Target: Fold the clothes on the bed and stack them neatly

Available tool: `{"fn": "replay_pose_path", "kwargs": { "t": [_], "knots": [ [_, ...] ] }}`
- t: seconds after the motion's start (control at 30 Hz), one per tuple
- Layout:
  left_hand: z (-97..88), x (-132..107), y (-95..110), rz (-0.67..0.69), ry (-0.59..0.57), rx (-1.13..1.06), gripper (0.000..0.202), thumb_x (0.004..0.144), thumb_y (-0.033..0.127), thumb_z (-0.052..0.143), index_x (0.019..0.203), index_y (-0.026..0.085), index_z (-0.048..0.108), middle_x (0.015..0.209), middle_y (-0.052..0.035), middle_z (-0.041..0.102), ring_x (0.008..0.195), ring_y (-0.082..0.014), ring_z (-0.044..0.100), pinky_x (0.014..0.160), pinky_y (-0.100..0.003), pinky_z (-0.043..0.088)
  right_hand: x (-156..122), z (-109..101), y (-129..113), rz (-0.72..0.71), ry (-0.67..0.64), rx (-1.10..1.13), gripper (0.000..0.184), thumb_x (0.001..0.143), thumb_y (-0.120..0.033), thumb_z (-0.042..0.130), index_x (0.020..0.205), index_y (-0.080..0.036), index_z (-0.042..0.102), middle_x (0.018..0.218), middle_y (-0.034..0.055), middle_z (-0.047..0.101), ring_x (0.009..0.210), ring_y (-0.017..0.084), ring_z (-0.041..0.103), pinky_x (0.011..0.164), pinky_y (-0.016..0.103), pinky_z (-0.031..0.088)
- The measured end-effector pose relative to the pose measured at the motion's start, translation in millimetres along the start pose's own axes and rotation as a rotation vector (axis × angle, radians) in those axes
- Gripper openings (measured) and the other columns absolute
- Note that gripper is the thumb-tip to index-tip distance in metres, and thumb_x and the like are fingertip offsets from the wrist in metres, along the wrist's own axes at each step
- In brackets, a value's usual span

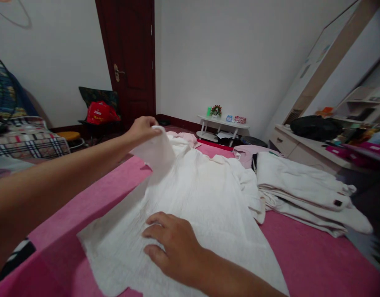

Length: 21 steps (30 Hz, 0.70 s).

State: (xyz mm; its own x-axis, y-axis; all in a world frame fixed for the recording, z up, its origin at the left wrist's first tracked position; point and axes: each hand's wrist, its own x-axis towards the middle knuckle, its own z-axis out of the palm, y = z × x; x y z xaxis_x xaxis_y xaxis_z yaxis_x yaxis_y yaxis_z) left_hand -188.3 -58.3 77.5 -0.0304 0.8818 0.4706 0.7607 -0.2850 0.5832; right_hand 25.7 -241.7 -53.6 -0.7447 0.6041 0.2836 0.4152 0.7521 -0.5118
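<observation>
A white shirt (pixel 205 194) lies spread over a pink bed cover (pixel 301 251), its sleeves and collar toward the far side. Out at the far left, my left hand (pixel 145 130) pinches a thin white sleeve of the shirt and lifts it off the cover. The raised cloth hangs down from the fingers. My right hand (pixel 177 247) rests on the lower body of the shirt with its fingers spread, palm down.
Folded white clothes (pixel 301 185) are stacked on the right of the bed, with pink clothing (pixel 248 152) behind them. A low white table (pixel 223 123) stands against the wall. A chair holds a red bag (pixel 101 112) near the door (pixel 130 53). A cabinet (pixel 295 144) stands right.
</observation>
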Motion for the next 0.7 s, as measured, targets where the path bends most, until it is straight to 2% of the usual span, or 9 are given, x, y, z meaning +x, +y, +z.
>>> {"fn": "replay_pose_path", "kwargs": {
  "t": [0.07,0.13,0.17,0.23,0.33,0.43,0.5,0.6,0.7],
  "knots": [
    [11.0,-15.3,47.4,0.276,-0.086,-0.255,0.042,0.071,0.042,0.066,0.098,0.010,0.060,0.095,-0.0088,0.063,0.082,-0.0177,0.058,0.070,-0.028,0.046,-1.6,-0.6,-0.6,0.002,0.030,0.050,0.028,0.084,-0.024,0.057,0.112,-0.024,0.062,0.124,0.0029,0.056,0.105,0.017,0.058,0.092,0.030,0.045],
    [20.7,-40.2,84.0,0.501,-0.296,-0.402,0.048,0.076,0.041,0.064,0.115,0.014,0.055,0.116,-0.0120,0.059,0.097,-0.0195,0.058,0.076,-0.029,0.047,-3.6,-2.9,-0.8,0.009,0.073,0.119,0.031,0.084,-0.017,0.053,0.113,-0.024,0.060,0.121,0.0032,0.056,0.102,0.015,0.058,0.090,0.028,0.046],
    [23.6,-53.4,94.5,0.590,-0.375,-0.365,0.047,0.079,0.039,0.063,0.119,0.016,0.054,0.121,-0.0118,0.056,0.101,-0.0202,0.057,0.076,-0.029,0.048,-4.5,-4.4,-0.4,0.017,0.102,0.147,0.032,0.084,-0.014,0.052,0.114,-0.024,0.060,0.118,0.0034,0.057,0.101,0.015,0.058,0.089,0.027,0.046],
    [24.7,-76.5,96.4,0.678,-0.424,-0.160,0.041,0.082,0.036,0.060,0.119,0.020,0.056,0.122,-0.0100,0.057,0.105,-0.0214,0.056,0.081,-0.031,0.047,-5.1,-8.0,2.2,0.041,0.167,0.176,0.033,0.084,-0.012,0.051,0.113,-0.024,0.059,0.113,0.0036,0.058,0.099,0.015,0.058,0.087,0.027,0.047],
    [18.0,-97.4,59.8,0.563,-0.415,0.286,0.033,0.083,0.037,0.057,0.112,0.021,0.061,0.112,-0.0095,0.063,0.102,-0.0250,0.058,0.085,-0.036,0.045,-2.4,-17.3,13.3,0.095,0.280,0.166,0.035,0.082,-0.009,0.049,0.113,-0.024,0.058,0.111,0.0036,0.058,0.091,0.014,0.058,0.084,0.028,0.048],
    [5.5,-110.3,7.3,0.327,-0.545,0.553,0.039,0.079,0.050,0.058,0.101,0.018,0.065,0.097,-0.0118,0.067,0.088,-0.0280,0.062,0.073,-0.037,0.045,3.4,-34.7,32.4,0.185,0.402,0.041,0.037,0.081,-0.008,0.049,0.114,-0.023,0.057,0.115,0.0057,0.056,0.099,0.017,0.056,0.091,0.033,0.046],
    [-4.5,-120.9,-20.6,0.220,-0.650,0.622,0.045,0.074,0.058,0.058,0.094,0.018,0.066,0.089,-0.0122,0.067,0.080,-0.0285,0.063,0.067,-0.036,0.044,6.7,-49.0,46.6,0.251,0.440,-0.139,0.042,0.077,-0.009,0.053,0.118,-0.021,0.055,0.124,0.0090,0.051,0.116,0.022,0.048,0.101,0.041,0.039],
    [-18.6,-138.6,-45.7,0.097,-0.712,0.663,0.055,0.067,0.069,0.057,0.085,0.018,0.067,0.086,-0.0133,0.067,0.077,-0.0291,0.062,0.063,-0.034,0.041,8.9,-65.4,66.0,0.327,0.391,-0.400,0.059,0.073,-0.010,0.058,0.130,-0.019,0.047,0.139,0.0129,0.039,0.129,0.029,0.033,0.107,0.049,0.031],
    [-26.6,-152.3,-57.5,0.013,-0.770,0.603,0.058,0.063,0.073,0.057,0.081,0.019,0.066,0.084,-0.0117,0.067,0.074,-0.0264,0.061,0.060,-0.031,0.039,8.9,-70.7,84.6,0.385,0.325,-0.509,0.068,0.074,-0.010,0.056,0.139,-0.018,0.038,0.146,0.0143,0.031,0.129,0.031,0.035,0.100,0.046,0.038]
  ]
}}
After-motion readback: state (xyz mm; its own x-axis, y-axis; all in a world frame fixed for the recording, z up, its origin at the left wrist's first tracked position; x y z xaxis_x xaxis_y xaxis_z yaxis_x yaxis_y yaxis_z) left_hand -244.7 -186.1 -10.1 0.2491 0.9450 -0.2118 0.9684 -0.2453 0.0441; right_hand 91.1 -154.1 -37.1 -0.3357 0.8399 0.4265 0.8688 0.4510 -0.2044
